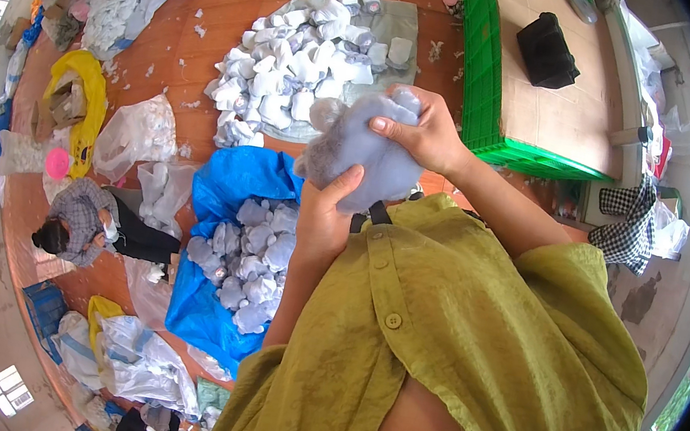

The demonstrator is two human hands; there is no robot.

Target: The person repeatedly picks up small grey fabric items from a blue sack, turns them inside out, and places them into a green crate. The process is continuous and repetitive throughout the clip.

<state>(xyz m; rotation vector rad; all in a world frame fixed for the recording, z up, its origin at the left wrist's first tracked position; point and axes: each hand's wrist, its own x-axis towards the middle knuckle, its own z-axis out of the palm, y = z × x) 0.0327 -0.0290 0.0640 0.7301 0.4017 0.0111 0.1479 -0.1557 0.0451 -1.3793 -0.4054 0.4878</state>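
A grey plush toy piece (361, 150), rounded with small ear-like bumps and darker fur on one side, is held up in front of my body. My left hand (331, 198) grips its lower edge, the thumb pressed on its surface. On the upper right side my right hand (424, 131) pinches it, thumb on top and the fingers partly hidden behind. Below and left of the toy, a blue sheet (230, 169) bears a heap of similar grey plush pieces (253, 255). Beyond my hands lies a large pile of white and grey stuffed pieces (296, 68) on a pale sheet (398, 25).
To the right stands a green plastic crate (486, 75) topped with cardboard (551, 113) and a black bag (549, 51). Another person (83, 219) sits at the left among plastic bags (141, 134). A yellow sack (87, 89) and a pink bowl (57, 163) are farther left.
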